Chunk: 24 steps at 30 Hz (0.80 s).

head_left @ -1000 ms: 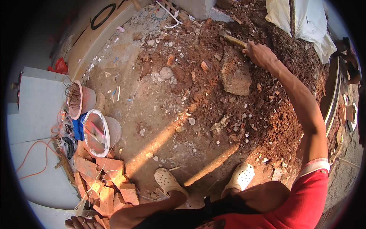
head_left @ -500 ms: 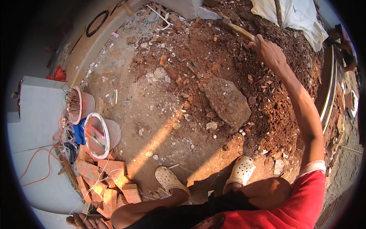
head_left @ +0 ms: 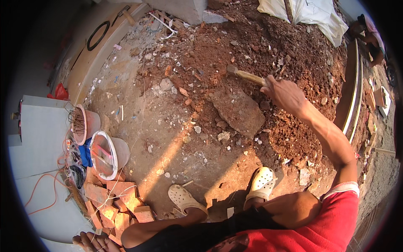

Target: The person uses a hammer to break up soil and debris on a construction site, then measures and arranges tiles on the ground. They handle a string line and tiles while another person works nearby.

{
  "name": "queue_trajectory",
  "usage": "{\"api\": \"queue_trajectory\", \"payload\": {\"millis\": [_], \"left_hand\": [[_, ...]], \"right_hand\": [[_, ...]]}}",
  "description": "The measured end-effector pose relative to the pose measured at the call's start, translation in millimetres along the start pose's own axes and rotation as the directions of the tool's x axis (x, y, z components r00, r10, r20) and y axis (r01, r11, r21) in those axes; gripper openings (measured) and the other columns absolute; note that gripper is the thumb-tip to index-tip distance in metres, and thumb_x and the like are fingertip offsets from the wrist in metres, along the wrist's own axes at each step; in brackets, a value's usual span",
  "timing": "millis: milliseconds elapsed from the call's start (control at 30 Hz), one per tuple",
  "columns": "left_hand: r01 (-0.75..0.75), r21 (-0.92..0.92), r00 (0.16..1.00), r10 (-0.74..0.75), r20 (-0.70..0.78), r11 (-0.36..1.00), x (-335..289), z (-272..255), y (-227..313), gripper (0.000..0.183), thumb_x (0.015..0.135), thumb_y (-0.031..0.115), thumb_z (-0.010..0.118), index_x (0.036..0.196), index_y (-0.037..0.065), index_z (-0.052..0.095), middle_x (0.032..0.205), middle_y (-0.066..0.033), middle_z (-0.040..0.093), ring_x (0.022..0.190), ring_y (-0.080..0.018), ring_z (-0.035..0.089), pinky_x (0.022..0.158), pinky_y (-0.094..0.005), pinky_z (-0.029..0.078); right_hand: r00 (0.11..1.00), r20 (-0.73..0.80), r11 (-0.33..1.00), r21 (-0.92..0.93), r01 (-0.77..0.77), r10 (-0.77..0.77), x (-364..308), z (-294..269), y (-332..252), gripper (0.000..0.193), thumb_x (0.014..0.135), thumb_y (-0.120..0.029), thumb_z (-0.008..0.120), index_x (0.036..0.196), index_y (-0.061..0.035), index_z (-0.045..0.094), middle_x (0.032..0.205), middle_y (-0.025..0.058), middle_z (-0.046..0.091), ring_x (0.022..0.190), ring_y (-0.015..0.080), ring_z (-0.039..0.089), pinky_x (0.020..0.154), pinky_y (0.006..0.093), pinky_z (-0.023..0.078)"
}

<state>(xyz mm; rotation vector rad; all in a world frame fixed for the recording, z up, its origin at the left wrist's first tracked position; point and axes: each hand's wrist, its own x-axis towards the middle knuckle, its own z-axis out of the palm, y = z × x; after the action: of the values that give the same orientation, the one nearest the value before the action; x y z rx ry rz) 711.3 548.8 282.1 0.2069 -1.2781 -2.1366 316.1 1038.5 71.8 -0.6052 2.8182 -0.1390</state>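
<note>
Left hand point(head_left: 97, 242) at near-left corner of the ground point(head_left: 159, 130), fingers curled beside a heap of orange bricks point(head_left: 121, 220); can't tell if it holds anything. Cream clogs point(head_left: 263, 181) planted at the near edge, sunlit strips across packed dirt. Left edge: white-rimmed bucket point(head_left: 122, 152) with pink and light pieces inside, then a second bucket point(head_left: 94, 119) with thin rusty rods, pale panel point(head_left: 42, 134) alongside.

Mid-ground: stone slab point(head_left: 241, 112) lying broad side up in loose red soil, long axis slanting near-right. Right hand point(head_left: 280, 93) closed round the wooden handle of a hammer point(head_left: 249, 77), head just past the slab's far edge, apart from it.

Far edge: white sheet point(head_left: 300, 14) over the soil, grey block point(head_left: 182, 10). Far right: crouching person point(head_left: 371, 40).

Vs 1.0 s ago: slab now turned, nearer the clogs. Vs 0.5 s ago: slab about same, hammer head closer to it.
</note>
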Motion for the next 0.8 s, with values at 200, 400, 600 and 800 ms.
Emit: {"api": "queue_trajectory", "payload": {"millis": [200,400,600,800], "left_hand": [[-0.034,0.051,0.992,0.04,-0.116,0.998,10,27,-21,0.026,0.102,0.019,0.05,0.116,0.009,0.07,0.088,-0.008,0.059,0.065,-0.0161,0.045,0.056,-0.0273,0.038],[-0.047,0.066,0.995,0.053,-0.084,0.997,4,31,-10,0.026,0.102,0.019,0.05,0.116,0.007,0.068,0.085,-0.0068,0.058,0.065,-0.0157,0.045,0.056,-0.0275,0.038],[0.011,-0.07,1.0,-0.011,-0.002,0.997,9,32,-25,0.027,0.103,0.02,0.048,0.116,0.006,0.068,0.083,-0.0053,0.056,0.064,-0.0155,0.044,0.058,-0.0292,0.038],[0.094,-0.073,0.978,-0.106,-0.179,0.993,-3,14,-6,0.025,0.104,0.019,0.05,0.106,0.01,0.073,0.08,-0.0027,0.056,0.064,-0.0143,0.044,0.067,-0.0286,0.043]], "right_hand": [[0.955,-0.271,0.974,-0.154,-0.166,0.12,18,-50,48,0.047,0.108,-0.044,0.045,0.109,0.0025,0.05,0.058,0.01,0.06,0.05,0.0275,0.062,0.046,0.0389,0.051],[0.997,-0.013,0.99,-0.114,-0.077,0.076,112,-3,59,0.044,0.108,-0.04,0.046,0.106,0.0026,0.056,0.073,0.0112,0.063,0.063,0.0261,0.063,0.056,0.0419,0.054],[0.996,0.057,0.998,-0.016,-0.062,0.063,20,11,49,0.037,0.107,-0.036,0.05,0.11,0.0015,0.053,0.069,0.0131,0.063,0.062,0.0239,0.065,0.049,0.0365,0.054],[0.973,0.132,0.97,0.131,-0.206,0.189,-60,-16,-14,0.033,0.107,-0.037,0.049,0.107,-0.0043,0.048,0.065,0.0124,0.059,0.054,0.0287,0.06,0.049,0.0443,0.048]]}}
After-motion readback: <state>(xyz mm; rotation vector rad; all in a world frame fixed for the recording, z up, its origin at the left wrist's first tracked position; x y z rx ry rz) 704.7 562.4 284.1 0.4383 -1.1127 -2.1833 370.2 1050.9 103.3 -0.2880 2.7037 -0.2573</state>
